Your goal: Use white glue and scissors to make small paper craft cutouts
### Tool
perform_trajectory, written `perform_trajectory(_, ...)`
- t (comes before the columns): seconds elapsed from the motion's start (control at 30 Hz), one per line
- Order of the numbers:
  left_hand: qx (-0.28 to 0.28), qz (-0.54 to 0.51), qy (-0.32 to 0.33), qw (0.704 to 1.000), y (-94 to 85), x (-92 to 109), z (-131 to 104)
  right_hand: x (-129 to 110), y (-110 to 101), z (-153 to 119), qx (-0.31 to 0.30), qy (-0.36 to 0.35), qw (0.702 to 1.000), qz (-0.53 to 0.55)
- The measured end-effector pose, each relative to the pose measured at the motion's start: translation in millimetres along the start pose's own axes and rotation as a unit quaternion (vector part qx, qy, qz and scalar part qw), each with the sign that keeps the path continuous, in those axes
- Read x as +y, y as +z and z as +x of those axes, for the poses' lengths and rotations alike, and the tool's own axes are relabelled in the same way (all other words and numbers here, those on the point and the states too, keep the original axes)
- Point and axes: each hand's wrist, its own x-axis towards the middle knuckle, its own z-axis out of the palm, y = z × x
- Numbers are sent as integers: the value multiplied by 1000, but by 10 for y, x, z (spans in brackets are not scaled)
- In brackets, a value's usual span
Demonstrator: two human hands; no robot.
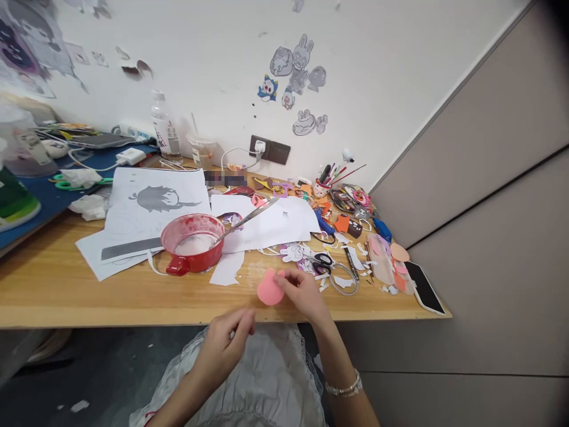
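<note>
My right hand (306, 295) pinches a pink paper cutout (269, 289) by its upper right edge, just over the table's front part. The cutout is rounded, with small bumps at its top. Lower and to the left, my left hand (227, 339) is in front of the table edge, its fingers curled and closed. Whether anything is between those fingertips is hidden. A red pot (192, 228) with whitish paste inside stands beyond my left hand, and a metal utensil (249, 217) leans out over its rim. Black-handled scissors (323, 263) lie beyond my right hand.
Drawing sheets (160, 196) and white paper (271, 222) lie behind the pot. Paper scraps (351, 258) are scattered at the right, near a phone (425, 287) at the table's edge. A pen cup (320, 188) and a bottle (163, 127) stand along the wall.
</note>
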Motion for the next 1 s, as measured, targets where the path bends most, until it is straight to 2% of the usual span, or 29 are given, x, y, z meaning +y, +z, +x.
perform_trajectory(0.1, 58, 10, 16, 998, -121, -56, 38, -1, 66, 238, -7, -16, 995, -96)
perform_trajectory(0.2, 78, 7, 7, 997, -183, -111, 62, -20, 152, 363, -1, -38, 981, -188)
perform_trajectory(0.37, 94, 0, -2, 996, -179, -164, 61, 31, 259, 405, 15, -61, 943, -326)
perform_trajectory(0.53, 106, -12, 0, 994, -163, -194, 44, 20, 272, 322, 84, -121, 897, -417)
perform_trajectory(0.67, 99, -15, 12, 995, -165, -214, 36, -68, 282, 106, 8, -216, 878, -427)
perform_trajectory(0.73, 98, -14, 23, 995, -165, -212, 38, -64, 309, -4, -37, -238, 867, -436)
perform_trajectory(0.87, 95, -8, 33, 995, -161, -199, 40, 35, 352, -99, -94, -224, 857, -454)
perform_trajectory(1.0, 88, -7, 40, 995, -163, -201, 39, 77, 294, -53, -112, -216, 851, -465)
